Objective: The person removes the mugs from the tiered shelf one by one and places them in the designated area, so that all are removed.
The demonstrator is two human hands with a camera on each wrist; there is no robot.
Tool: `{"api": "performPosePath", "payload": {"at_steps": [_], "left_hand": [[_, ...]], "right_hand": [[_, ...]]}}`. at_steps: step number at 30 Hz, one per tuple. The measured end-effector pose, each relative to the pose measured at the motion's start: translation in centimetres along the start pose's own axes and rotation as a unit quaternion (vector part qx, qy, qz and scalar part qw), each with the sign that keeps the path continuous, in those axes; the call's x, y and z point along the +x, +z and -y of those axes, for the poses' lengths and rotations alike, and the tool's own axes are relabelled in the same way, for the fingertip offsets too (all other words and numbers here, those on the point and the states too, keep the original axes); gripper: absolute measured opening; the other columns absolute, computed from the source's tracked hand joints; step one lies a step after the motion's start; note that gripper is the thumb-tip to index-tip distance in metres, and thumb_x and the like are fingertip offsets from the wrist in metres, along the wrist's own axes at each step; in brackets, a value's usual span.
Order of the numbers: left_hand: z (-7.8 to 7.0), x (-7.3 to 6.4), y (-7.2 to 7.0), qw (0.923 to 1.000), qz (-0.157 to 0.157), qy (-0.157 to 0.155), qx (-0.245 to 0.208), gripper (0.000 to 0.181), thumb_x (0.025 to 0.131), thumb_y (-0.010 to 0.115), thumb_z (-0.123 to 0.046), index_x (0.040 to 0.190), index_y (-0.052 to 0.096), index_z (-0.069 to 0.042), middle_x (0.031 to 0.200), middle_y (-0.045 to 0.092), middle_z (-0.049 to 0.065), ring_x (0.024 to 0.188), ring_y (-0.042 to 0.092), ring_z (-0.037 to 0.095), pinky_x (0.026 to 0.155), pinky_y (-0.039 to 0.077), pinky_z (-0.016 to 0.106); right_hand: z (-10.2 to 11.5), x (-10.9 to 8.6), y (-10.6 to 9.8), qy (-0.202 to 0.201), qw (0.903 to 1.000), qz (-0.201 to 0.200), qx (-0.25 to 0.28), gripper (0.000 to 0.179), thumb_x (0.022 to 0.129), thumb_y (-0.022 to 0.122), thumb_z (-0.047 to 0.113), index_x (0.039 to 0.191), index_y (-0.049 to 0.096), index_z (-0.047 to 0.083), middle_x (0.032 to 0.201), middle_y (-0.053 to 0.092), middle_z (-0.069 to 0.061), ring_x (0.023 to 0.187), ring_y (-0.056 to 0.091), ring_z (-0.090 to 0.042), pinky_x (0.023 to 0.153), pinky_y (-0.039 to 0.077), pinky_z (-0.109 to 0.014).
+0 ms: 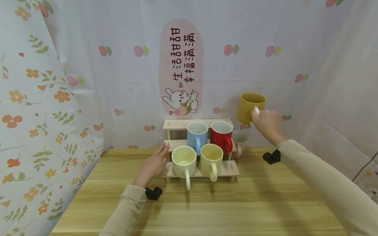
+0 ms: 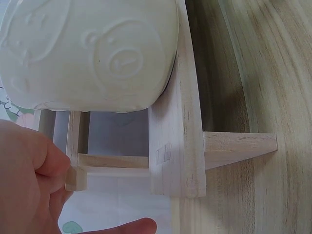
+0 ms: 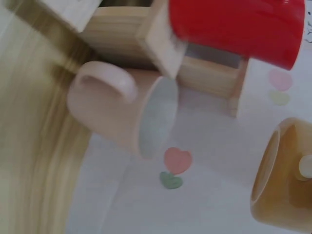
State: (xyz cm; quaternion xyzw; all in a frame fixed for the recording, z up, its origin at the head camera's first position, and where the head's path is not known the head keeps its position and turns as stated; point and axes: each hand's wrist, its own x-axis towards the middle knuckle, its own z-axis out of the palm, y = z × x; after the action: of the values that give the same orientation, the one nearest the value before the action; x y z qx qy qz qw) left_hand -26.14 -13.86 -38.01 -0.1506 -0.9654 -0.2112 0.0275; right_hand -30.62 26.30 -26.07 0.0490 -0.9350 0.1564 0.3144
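My right hand point(image 1: 268, 124) holds a mustard-yellow mug point(image 1: 247, 108) by its white handle, raised upright at the right of a three-step wooden rack point(image 1: 233, 168). The same yellow mug point(image 3: 282, 180) shows at the lower right of the right wrist view. At the rack's left side, my left hand point(image 1: 152, 165) grips the end of the middle step; its fingers point(image 2: 48, 158) bend at the wood in the left wrist view. On the bottom step stand a pale green mug point(image 1: 180, 164) and a pale yellow mug point(image 1: 209, 164). A blue mug point(image 1: 193, 132) and a red mug point(image 1: 218, 136) occupy the middle step.
A pale pink mug point(image 3: 109, 105) stands on the wooden table point(image 1: 124, 209) close to the rack's right side, partly hidden behind it in the head view. Patterned white cloth point(image 1: 118, 82) hangs behind the table and down its left side.
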Motion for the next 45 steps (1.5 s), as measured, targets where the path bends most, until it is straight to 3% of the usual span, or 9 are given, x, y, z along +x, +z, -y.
{"api": "performPosePath", "payload": {"at_steps": [14, 21, 26, 32, 37, 41, 45], "left_hand": [[-0.1, 0.0, 0.3, 0.9999, -0.007, -0.007, -0.002, 0.052, 0.100, 0.034, -0.019, 0.151, 0.029, -0.013, 0.159, 0.021, 0.008, 0.134, 0.042, 0.032, 0.087, 0.049, 0.046], [0.0, 0.0, 0.1, 0.9999, -0.014, -0.005, -0.006, 0.053, 0.099, 0.034, -0.019, 0.151, 0.029, -0.013, 0.159, 0.021, 0.007, 0.136, 0.040, 0.032, 0.096, 0.045, 0.048], [0.1, 0.0, 0.0, 1.0000, -0.008, -0.003, -0.004, 0.053, 0.100, 0.035, -0.020, 0.152, 0.028, -0.013, 0.160, 0.020, 0.007, 0.137, 0.038, 0.032, 0.103, 0.040, 0.049], [0.0, 0.0, 0.2, 0.9999, 0.002, -0.010, -0.001, 0.053, 0.099, 0.035, -0.020, 0.152, 0.028, -0.015, 0.160, 0.020, 0.005, 0.137, 0.039, 0.032, 0.100, 0.042, 0.049], [-0.1, 0.0, 0.3, 0.9999, 0.003, -0.016, -0.001, 0.053, 0.100, 0.034, -0.021, 0.152, 0.028, -0.016, 0.160, 0.020, 0.004, 0.136, 0.040, 0.032, 0.099, 0.043, 0.049], [-0.1, -0.1, 0.2, 0.9999, -0.001, -0.012, 0.000, 0.052, 0.100, 0.035, -0.020, 0.152, 0.029, -0.015, 0.160, 0.021, 0.005, 0.136, 0.040, 0.031, 0.100, 0.042, 0.049], [-0.1, -0.1, 0.1, 0.9999, -0.009, -0.008, 0.005, 0.052, 0.100, 0.035, -0.019, 0.151, 0.031, -0.013, 0.159, 0.023, 0.006, 0.135, 0.041, 0.031, 0.099, 0.043, 0.048]], "right_hand": [[-4.1, -3.4, 1.3, 0.011, 0.9997, 0.023, -0.006, 0.054, 0.096, 0.035, 0.028, 0.045, 0.036, 0.012, 0.042, 0.037, -0.002, 0.040, 0.032, -0.019, 0.043, 0.023, -0.030], [-6.2, -4.9, 1.9, 0.043, 0.9975, 0.056, 0.008, 0.055, 0.099, 0.032, 0.033, 0.049, 0.039, 0.011, 0.044, 0.038, -0.001, 0.041, 0.034, -0.018, 0.041, 0.025, -0.029], [-7.6, -6.4, 2.8, 0.025, 0.9984, 0.051, -0.001, 0.054, 0.099, 0.035, 0.030, 0.048, 0.036, 0.013, 0.043, 0.036, 0.000, 0.039, 0.031, -0.016, 0.039, 0.024, -0.028], [-8.9, -7.9, 4.5, 0.014, 0.9984, 0.049, -0.024, 0.052, 0.098, 0.039, 0.029, 0.049, 0.039, 0.012, 0.044, 0.040, -0.001, 0.041, 0.034, -0.017, 0.040, 0.025, -0.029], [-9.4, -8.6, 5.7, 0.055, 0.9931, 0.099, -0.032, 0.053, 0.099, 0.035, 0.035, 0.054, 0.046, 0.009, 0.053, 0.050, -0.006, 0.047, 0.044, -0.022, 0.040, 0.030, -0.032], [-9.5, -9.0, 6.4, 0.100, 0.9829, 0.152, -0.031, 0.056, 0.099, 0.029, 0.042, 0.060, 0.050, 0.008, 0.061, 0.055, -0.010, 0.053, 0.049, -0.025, 0.041, 0.035, -0.035], [-9.7, -9.5, 7.3, 0.098, 0.9816, 0.160, -0.037, 0.055, 0.099, 0.030, 0.040, 0.059, 0.049, 0.008, 0.060, 0.054, -0.010, 0.053, 0.049, -0.025, 0.042, 0.035, -0.035]]}}
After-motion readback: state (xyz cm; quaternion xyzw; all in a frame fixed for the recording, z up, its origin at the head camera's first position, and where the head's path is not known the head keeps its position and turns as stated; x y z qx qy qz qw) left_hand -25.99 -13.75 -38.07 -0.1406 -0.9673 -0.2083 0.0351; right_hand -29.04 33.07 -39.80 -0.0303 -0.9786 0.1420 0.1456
